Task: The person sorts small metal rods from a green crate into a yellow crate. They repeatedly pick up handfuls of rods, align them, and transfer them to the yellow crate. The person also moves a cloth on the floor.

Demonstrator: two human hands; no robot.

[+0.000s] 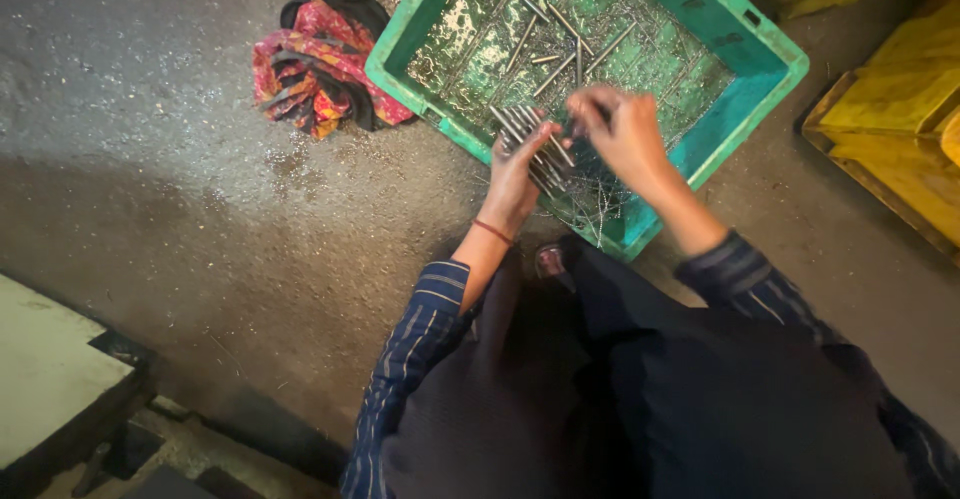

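We are gathering metal rods over the green crate.

Our left hand (515,174) is gripping a bundle of thin grey rods (530,144), too many to count, while our right hand (625,134) is pinching one more, fingers narrow. The green crate (745,54) on the floor is holding about eight loose rods (560,44) and metal shavings (470,39).

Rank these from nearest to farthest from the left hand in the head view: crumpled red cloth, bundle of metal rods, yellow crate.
1. Bundle of metal rods, held in the left hand.
2. Crumpled red cloth, on the floor to its left.
3. Yellow crate, far right.
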